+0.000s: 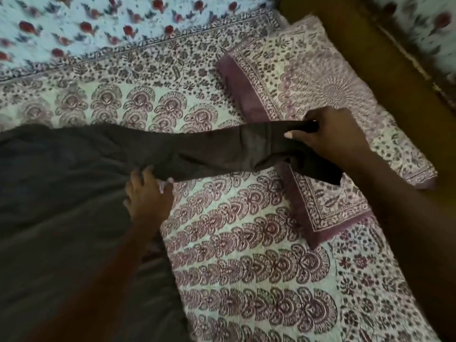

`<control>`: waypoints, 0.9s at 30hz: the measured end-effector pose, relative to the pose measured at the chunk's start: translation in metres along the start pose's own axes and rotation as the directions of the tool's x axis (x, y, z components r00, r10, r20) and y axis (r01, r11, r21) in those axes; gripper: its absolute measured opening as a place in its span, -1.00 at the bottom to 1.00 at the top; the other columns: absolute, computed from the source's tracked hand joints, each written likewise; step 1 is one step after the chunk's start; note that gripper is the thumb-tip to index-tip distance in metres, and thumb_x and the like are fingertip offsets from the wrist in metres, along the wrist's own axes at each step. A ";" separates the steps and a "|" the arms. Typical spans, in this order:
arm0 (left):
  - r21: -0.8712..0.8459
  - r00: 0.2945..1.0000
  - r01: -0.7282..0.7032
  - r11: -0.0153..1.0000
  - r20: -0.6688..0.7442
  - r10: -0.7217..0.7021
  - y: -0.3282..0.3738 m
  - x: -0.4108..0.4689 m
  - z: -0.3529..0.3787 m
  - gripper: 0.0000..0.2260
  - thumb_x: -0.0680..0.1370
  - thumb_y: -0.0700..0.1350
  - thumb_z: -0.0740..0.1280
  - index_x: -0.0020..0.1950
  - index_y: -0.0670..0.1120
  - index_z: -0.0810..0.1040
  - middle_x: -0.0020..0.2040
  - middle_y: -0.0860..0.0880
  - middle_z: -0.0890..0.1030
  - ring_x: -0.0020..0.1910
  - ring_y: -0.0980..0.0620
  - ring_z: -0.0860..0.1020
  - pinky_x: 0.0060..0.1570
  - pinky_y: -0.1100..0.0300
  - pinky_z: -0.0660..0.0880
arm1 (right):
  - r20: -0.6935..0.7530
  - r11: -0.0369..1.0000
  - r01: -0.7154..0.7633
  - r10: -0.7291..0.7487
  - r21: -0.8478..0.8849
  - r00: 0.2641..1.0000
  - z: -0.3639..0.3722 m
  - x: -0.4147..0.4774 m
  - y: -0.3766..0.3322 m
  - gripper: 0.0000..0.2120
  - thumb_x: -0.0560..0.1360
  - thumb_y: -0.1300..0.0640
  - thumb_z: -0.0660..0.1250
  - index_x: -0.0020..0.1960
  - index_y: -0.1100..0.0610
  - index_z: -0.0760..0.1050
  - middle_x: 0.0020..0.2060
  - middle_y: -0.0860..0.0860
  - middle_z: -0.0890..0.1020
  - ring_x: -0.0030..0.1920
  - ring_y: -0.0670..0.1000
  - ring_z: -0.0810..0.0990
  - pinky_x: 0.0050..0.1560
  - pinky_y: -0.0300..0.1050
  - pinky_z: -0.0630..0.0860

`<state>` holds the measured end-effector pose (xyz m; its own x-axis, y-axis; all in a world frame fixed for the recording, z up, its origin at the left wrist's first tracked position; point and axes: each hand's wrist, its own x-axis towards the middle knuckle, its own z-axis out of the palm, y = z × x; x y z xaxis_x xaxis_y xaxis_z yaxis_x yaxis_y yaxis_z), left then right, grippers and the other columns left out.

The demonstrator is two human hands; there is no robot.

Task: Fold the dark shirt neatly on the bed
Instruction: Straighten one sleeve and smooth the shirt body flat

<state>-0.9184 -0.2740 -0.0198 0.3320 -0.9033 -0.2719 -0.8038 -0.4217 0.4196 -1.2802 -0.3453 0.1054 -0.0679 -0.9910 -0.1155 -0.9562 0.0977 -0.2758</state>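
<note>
Head view, right hand [330,141] gripping limp dark shirt [61,193] sleeve, left hand [148,196] splayed open

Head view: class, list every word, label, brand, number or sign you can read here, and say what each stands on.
None: there is no readable text anywhere in this view.
The dark shirt, gripped at its sleeve by the right hand, shows no label or print.
The bedsheet and pillow carry only floral patterns.

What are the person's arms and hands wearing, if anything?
Nothing visible. The left hand and right hand are ungloved, with no rings showing. The left forearm and right forearm are bare to the frame edge: no sleeves, watch or bracelets.
</note>
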 end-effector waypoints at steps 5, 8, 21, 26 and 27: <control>0.045 0.994 0.038 0.998 0.096 -0.042 0.006 0.052 0.006 -0.40 0.65 0.21 0.23 0.59 -0.05 0.21 0.64 -0.13 0.16 0.58 -0.32 0.12 0.45 -0.43 0.12 | -0.019 0.993 0.038 -0.041 -0.110 0.999 -0.017 0.046 0.013 -0.61 0.48 -0.31 0.43 -0.16 0.01 0.52 -0.33 0.07 0.50 -0.21 0.17 0.54 -0.24 -0.02 0.49; 0.092 0.982 0.001 0.996 0.188 -0.018 0.004 0.067 0.012 -0.39 0.64 0.24 0.22 0.65 0.15 0.13 0.69 -0.02 0.06 0.61 -0.32 0.07 0.46 -0.44 0.09 | 0.000 0.974 0.039 -0.040 -0.223 0.999 -0.021 0.070 0.019 -0.50 0.48 -0.35 0.40 -0.19 0.11 0.48 -0.38 0.07 0.43 -0.23 0.17 0.51 -0.25 0.00 0.50; 0.144 0.951 0.055 0.988 0.295 -0.096 0.019 0.083 0.038 -0.34 0.61 0.29 0.26 0.62 0.37 0.00 0.69 0.00 -0.27 0.61 -0.40 -0.14 0.51 -0.40 -0.02 | -0.104 0.917 -0.048 0.007 -0.396 0.995 0.021 0.102 0.011 -0.41 0.47 -0.05 0.51 0.38 0.16 0.41 0.43 0.31 0.32 0.46 0.39 0.27 0.40 0.47 0.21; 0.188 0.951 0.037 0.982 0.295 -0.092 0.014 0.081 0.049 -0.29 0.58 0.38 0.22 0.59 0.44 -0.15 0.66 0.01 -0.37 0.61 -0.41 -0.19 0.50 -0.41 -0.04 | 0.176 0.775 0.523 -0.494 -0.356 0.851 0.106 0.054 -0.048 -0.46 0.56 -0.11 0.33 0.51 -0.02 0.36 0.53 0.20 0.32 0.52 0.26 0.29 0.36 0.35 0.31; 0.194 0.950 0.036 0.980 0.298 -0.094 0.012 0.081 0.049 -0.29 0.57 0.40 0.21 0.58 0.46 -0.16 0.66 0.02 -0.36 0.61 -0.39 -0.17 0.50 -0.41 -0.03 | 0.210 0.765 0.529 -0.486 -0.367 0.849 0.116 0.055 -0.044 -0.47 0.58 -0.17 0.28 0.52 -0.07 0.36 0.56 0.17 0.31 0.53 0.22 0.28 0.39 0.36 0.27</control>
<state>-0.9253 -0.3487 -0.0793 0.2438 -0.7947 -0.5558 -0.8717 -0.4308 0.2336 -1.2093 -0.3933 0.0006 0.4666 -0.8690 -0.1646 -0.8722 -0.4830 0.0777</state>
